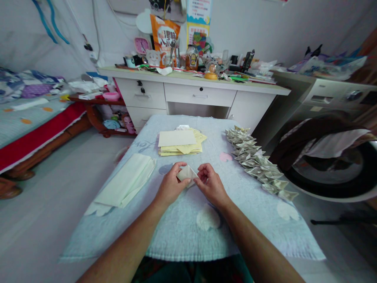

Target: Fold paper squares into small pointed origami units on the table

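A small folded piece of pale paper [186,173] is held up between my two hands, over the middle of the cloth-covered table. My left hand [172,182] is closed on its left side, thumb in front and fingers behind. My right hand [211,182] pinches its lower right corner, with the other fingers curled. Just beyond them lies a stack of yellowish paper sheets [179,150] with a cream sheet [176,138] on top. Along the right side stand rows of several pointed folded-paper pieces [253,157].
Folded pale green sheets [125,182] lie at the left of the blue patterned cloth [176,232]. Behind stands a white desk [188,92] crowded with small items. A front-loading washing machine [332,129] with clothes in its door is at right, a bed [35,114] at left.
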Available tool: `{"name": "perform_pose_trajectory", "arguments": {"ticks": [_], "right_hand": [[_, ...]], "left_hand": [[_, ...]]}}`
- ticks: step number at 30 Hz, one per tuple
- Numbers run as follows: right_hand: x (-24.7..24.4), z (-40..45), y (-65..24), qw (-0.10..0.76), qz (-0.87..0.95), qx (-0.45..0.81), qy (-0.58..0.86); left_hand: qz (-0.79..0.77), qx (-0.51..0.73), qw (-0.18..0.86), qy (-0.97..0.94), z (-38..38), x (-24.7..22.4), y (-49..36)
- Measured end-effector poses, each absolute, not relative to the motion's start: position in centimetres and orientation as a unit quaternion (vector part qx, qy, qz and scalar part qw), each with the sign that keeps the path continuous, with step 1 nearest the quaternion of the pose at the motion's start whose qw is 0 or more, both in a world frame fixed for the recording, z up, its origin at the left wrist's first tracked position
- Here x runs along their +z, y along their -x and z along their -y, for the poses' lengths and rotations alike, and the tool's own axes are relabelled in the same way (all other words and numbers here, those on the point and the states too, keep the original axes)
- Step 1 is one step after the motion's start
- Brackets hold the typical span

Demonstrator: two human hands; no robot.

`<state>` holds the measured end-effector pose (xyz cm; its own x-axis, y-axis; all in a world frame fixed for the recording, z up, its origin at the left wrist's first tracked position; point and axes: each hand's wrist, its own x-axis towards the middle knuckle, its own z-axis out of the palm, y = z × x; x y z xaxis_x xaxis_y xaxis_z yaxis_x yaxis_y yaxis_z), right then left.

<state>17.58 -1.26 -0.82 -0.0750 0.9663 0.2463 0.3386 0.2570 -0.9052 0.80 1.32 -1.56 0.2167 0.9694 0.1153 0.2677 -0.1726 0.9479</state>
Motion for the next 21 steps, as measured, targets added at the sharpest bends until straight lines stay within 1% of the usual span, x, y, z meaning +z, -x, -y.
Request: {"name": "perform_pose_trajectory", "arguments": {"ticks": [3,8,11,13,16,19,21], "right_hand": [[-0.6,1.5,-17.5,0.457,0.665,0.304,0.507],[-0.2,1.6,-17.6,0.481,0.664,0.284,0.496],[-0.5,1.4,-17.8,0.484,0.658,0.286,0.502],[-0.8,1.2,-17.8,0.457,0.659,0.285,0.525],[-1.2,0.9,-17.8,0.39,0.671,0.249,0.58],[-1.3,0.9,-17.7,0.308,0.698,0.161,0.626],[-1.2,1.0,-17.6,0.256,0.709,0.096,0.649]], "left_hand": [[-0.489,0.398,0.388,-0.673,-1.2,-1.3,-0.8],[-0.448,0.4,0.467,-0.649,-1.4,-1.3,-0.8],[-0.452,0.406,0.469,-0.641,-1.5,-1.7,-0.8],[-0.468,0.408,0.428,-0.656,-1.5,-1.9,-0.8],[-0.483,0.406,0.308,-0.712,-1.3,-2.1,-0.9],[-0.49,0.372,0.182,-0.767,-1.1,-2.1,-0.9],[-0.482,0.34,0.138,-0.796,-1.0,-1.9,-0.9]]}}
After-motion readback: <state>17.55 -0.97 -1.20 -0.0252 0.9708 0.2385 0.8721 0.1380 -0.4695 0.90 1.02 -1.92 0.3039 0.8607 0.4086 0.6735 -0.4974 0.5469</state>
